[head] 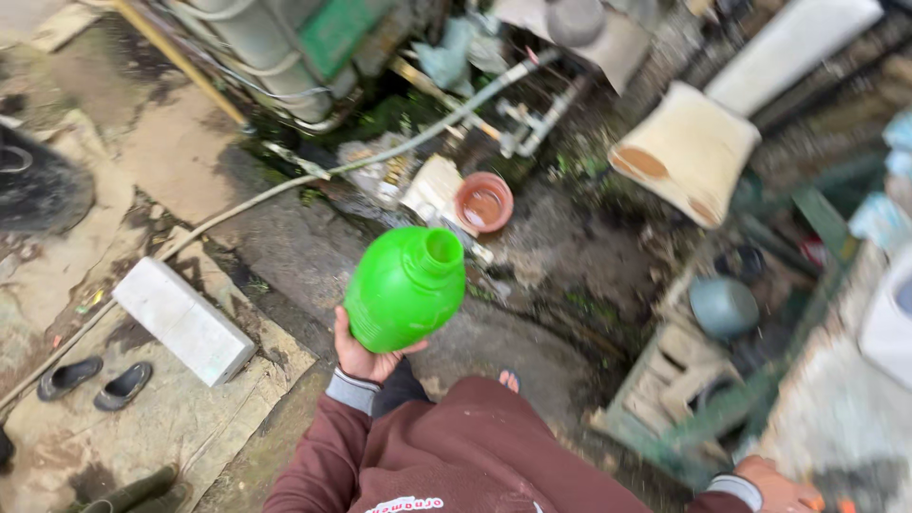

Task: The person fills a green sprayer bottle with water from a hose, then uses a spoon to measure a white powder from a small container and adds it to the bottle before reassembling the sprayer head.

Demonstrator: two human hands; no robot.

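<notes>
Green plastic made up the jug (407,288) — a squat, rounded vessel with a short ribbed neck and an open mouth, no cap on it. It was tilted, the mouth pointing up and away from the person, held in the air above the wet, dirty ground. The left hand (366,353) cupped it from beneath, fingers curled around the base and thumb up its near side, a maroon sleeve with a grey cuff leading back to the body. The right hand (777,486) sat low at the frame's bottom edge beside a green wooden frame (722,408) — how its fingers stood could not be told. Beyond the jug lay a terracotta bowl (484,201), a white block (183,320) and a pair of dark sandals (95,381).
</notes>
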